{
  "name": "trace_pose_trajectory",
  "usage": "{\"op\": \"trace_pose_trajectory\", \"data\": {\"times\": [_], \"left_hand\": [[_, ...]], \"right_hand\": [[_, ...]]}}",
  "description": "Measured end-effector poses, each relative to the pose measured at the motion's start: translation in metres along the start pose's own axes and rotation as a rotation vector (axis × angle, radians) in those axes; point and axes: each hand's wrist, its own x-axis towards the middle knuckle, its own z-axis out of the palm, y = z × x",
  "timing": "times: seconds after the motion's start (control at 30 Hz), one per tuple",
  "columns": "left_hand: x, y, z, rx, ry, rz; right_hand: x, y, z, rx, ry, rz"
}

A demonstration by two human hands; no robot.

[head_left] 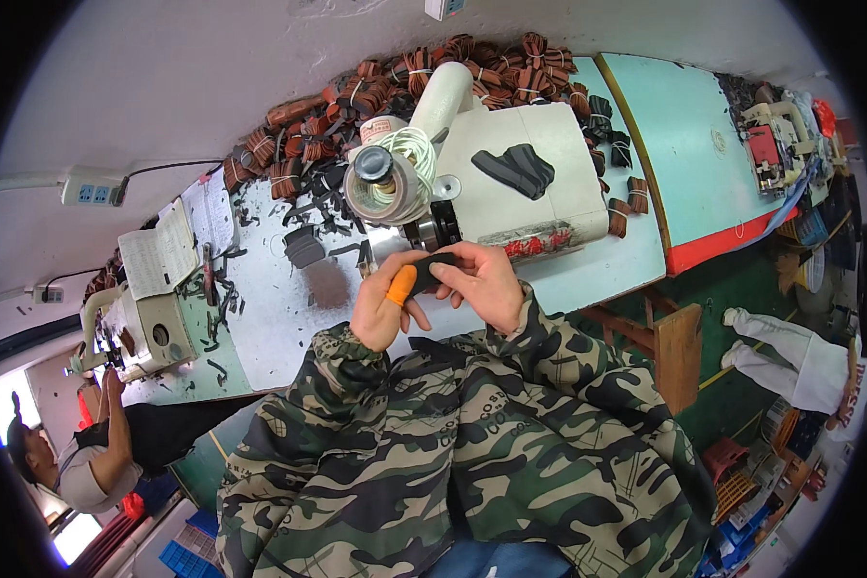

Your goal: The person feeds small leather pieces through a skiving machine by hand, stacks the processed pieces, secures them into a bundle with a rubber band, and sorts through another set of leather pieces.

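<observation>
A small black flat strip is pinched between both hands in front of the machine. My left hand grips its left end, with an orange finger cot on one finger. My right hand holds the other end between thumb and fingers. Just beyond my hands is the metal working end of a white bench machine. Several dark strips lie stacked on the machine's top. Left of my hands, a small pile of dark strips rests on the white table.
Tied brown and black bundles are heaped along the wall. A container ringed by a white cord coil stands beside the machine. Black scraps litter the table, and an open notebook lies left. One person works at left; another is at right.
</observation>
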Motion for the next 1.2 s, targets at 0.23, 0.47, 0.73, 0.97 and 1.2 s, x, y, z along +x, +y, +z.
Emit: {"op": "trace_pose_trajectory", "data": {"times": [0.23, 0.47, 0.73, 0.97, 1.2], "left_hand": [[-0.005, 0.014, -0.014, 0.474, 0.014, 0.053], [0.001, -0.001, -0.019, 0.897, 0.084, 0.193], [0.006, -0.002, -0.007, 0.994, 0.167, 0.172], [0.008, 0.012, -0.001, 1.134, 0.13, 0.149], [-0.005, 0.016, -0.024, 0.052, -0.261, -0.264]], "right_hand": [[0.002, -0.003, -0.004, 0.038, -0.03, 0.076], [0.0, -0.014, 0.003, -0.145, -0.073, 0.04], [-0.005, -0.011, 0.014, -0.223, 0.017, -0.094], [-0.012, -0.008, 0.02, -0.572, 0.018, -0.286], [-0.002, -0.003, 0.002, -0.038, 0.024, -0.013]]}}
